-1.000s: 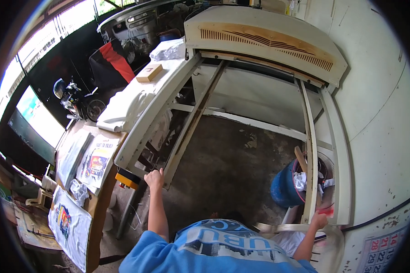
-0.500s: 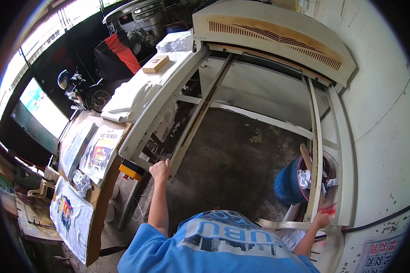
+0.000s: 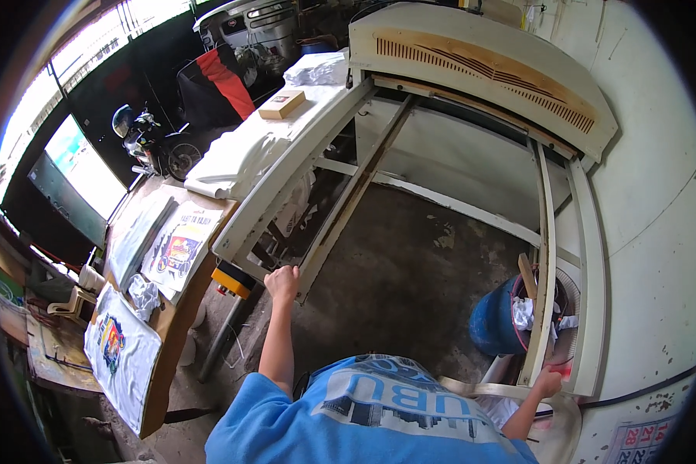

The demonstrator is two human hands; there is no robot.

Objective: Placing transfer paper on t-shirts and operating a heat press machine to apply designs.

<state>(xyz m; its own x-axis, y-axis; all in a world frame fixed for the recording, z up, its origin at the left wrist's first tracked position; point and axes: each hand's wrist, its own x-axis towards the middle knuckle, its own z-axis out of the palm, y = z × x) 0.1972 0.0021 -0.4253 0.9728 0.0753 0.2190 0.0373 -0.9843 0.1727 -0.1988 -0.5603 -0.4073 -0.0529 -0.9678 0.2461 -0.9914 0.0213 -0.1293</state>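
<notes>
My left hand [image 3: 283, 283] is clamped on the near left end of the pale frame [image 3: 593, 286], below the vented hood [image 3: 487, 73]; I cannot tell whether my right hand [image 3: 549, 381], at its near right, grips it

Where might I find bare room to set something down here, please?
The floor between the two inner rails has a bare stretch left of the blue drum. The table at left is crowded with printed pieces and crumpled white material.

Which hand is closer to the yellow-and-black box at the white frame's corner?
Left. The left hand is just right of the yellow-and-black box; the right hand is well across, by the white frame's right side.
</notes>
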